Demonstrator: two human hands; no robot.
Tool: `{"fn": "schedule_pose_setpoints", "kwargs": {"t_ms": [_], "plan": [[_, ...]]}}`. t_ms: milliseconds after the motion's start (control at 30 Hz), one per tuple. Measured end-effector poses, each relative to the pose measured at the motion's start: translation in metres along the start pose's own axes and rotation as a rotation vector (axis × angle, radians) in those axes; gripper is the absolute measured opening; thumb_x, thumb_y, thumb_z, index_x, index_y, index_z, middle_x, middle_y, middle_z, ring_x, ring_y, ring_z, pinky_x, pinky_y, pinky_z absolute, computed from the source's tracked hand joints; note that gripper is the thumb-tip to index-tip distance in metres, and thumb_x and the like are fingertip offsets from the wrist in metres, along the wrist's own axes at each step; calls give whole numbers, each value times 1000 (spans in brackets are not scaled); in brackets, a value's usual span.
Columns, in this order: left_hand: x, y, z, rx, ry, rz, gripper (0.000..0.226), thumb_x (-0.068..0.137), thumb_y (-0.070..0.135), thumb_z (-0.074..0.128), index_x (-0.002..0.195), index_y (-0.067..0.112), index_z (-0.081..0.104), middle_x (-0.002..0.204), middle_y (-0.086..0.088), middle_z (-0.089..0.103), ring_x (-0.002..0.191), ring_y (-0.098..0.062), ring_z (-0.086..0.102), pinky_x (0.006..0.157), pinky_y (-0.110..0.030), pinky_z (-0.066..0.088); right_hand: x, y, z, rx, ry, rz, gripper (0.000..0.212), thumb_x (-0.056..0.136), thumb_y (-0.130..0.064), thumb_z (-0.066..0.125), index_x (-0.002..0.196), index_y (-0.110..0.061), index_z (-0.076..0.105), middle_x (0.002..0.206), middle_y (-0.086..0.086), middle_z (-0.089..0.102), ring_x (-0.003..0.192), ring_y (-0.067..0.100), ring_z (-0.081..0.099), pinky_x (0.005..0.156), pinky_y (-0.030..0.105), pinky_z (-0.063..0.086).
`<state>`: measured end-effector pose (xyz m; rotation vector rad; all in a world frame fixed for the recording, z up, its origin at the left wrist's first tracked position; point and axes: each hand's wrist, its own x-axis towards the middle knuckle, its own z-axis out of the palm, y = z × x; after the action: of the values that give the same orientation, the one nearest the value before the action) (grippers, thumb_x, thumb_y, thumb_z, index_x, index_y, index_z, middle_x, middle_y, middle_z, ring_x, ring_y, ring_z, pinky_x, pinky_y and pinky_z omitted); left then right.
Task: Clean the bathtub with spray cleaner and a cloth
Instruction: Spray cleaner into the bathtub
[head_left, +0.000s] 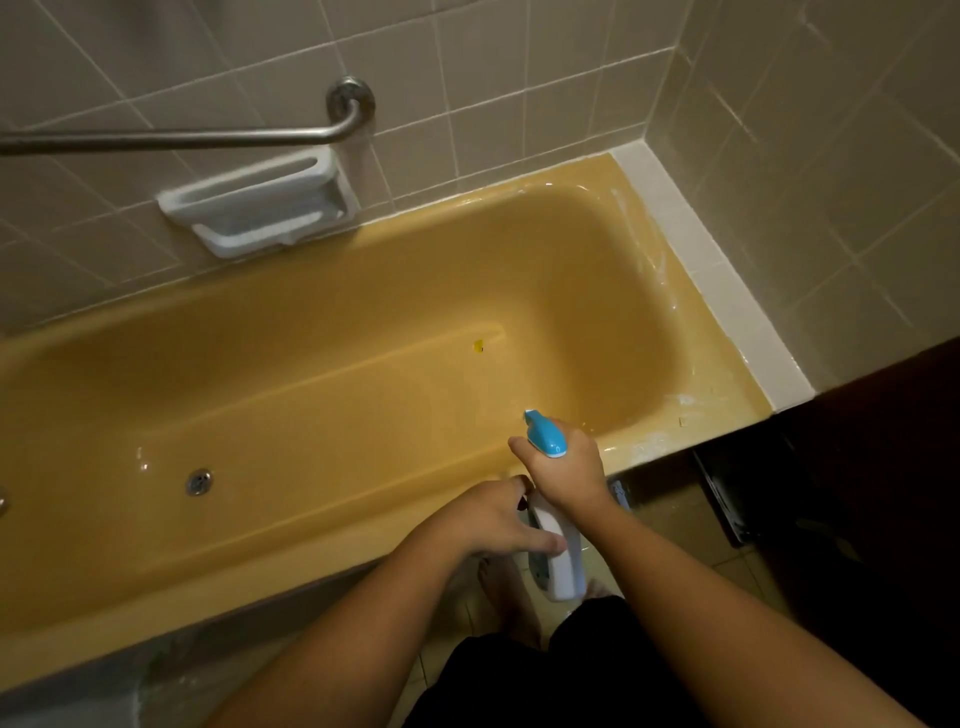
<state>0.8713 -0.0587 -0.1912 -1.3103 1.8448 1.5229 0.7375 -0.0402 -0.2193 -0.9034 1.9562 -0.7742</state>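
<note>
Mustard-yellow bathtub (322, 332), white spray bottle (563, 561) with blue nozzle.

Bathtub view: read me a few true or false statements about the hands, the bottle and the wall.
1. The right hand grips the bottle near its nozzle. True.
2. The nozzle is red. False: it is blue.
3. The left hand holds a cloth. False: it holds the bottle's body.
4. A soap dish sits on the wall below the grab bar. True.
5. The tub is white. False: it is yellow.
</note>
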Motion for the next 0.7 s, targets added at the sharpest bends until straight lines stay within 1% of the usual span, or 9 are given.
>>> {"fn": "schedule_pose_setpoints", "kwargs": {"t_ms": [67,100,167,233,333,433,500,600,700], "plan": [[-5,0,4,-12,17,-5,79,65,67,79,131,29,58,122,11,67,108,-11,65,98,-42,56,-2,2,1,11,-17,2,34,82,-37,76,68,-17,52,58,-4,50,58,19,49,61,37,44],[-8,1,6,-16,17,-14,81,64,67,79,133,29,57,124,11,66,109,-11,64,99,-42,56,-4,4,2,3,-13,-19,33,82,-39,76,70,-18,54,60,-4,53,60,19,52,62,36,44],[-13,2,10,-23,26,-37,82,65,67,79,134,29,57,124,10,66,110,-12,64,99,-41,56,-7,6,2,-23,-31,-53,32,82,-43,76,73,-18,58,63,-1,57,62,19,56,62,38,47],[-20,4,15,-18,60,-57,83,61,71,76,129,28,59,119,9,68,106,-12,65,97,-42,56,-10,7,3,-34,-71,-27,34,83,-42,76,72,-14,60,61,3,57,60,19,55,62,42,48],[-29,5,25,-51,84,-94,87,57,73,76,130,30,59,121,11,68,108,-11,65,97,-42,56,-15,9,3,-33,-87,-64,32,82,-45,76,77,-16,62,65,-2,61,66,19,59,65,39,49],[-41,8,36,-108,150,-118,78,68,62,81,133,28,58,123,9,67,110,-13,65,98,-41,55,-23,8,3,-33,-145,-72,36,83,-44,75,72,-13,59,61,0,58,60,19,55,62,40,48],[-47,8,43,-132,186,-119,71,73,58,82,132,27,58,122,7,68,108,-14,65,97,-40,55,-28,5,2,-23,-152,-80,35,84,-43,76,74,-14,60,63,0,60,63,20,58,64,39,49],[-58,8,52,-179,219,-134,68,76,53,83,132,27,57,122,7,67,107,-13,65,95,-36,55,-35,0,6,2,-200,-123,33,84,-42,77,76,-14,60,66,1,61,64,19,58,66,39,49],[-70,4,57,-201,247,-145,66,75,55,83,128,25,57,119,7,67,105,-12,65,92,-35,56,-43,-8,11,23,-269,-73,32,82,-40,76,75,-12,63,70,9,65,65,21,59,70,44,52]]}}
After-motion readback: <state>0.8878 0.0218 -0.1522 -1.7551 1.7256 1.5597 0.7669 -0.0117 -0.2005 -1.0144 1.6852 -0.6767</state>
